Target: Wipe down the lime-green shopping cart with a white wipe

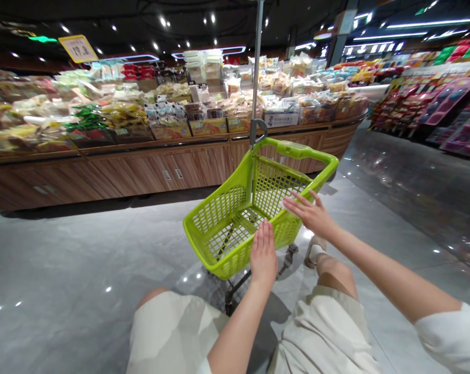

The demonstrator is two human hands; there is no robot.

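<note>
The head camera looks forward and down (close above the hands (264,254)).

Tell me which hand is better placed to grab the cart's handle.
Probably the right hand: open, it is nearer the handle of the cart; the left hand, also open, is farther from it.

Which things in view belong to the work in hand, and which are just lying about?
In the work:
- green shopping cart
- left hand, flat, at its near side
- right hand, likewise

Apparently just around:
- wrapped goods
- wood-fronted counter
- price sign
</note>
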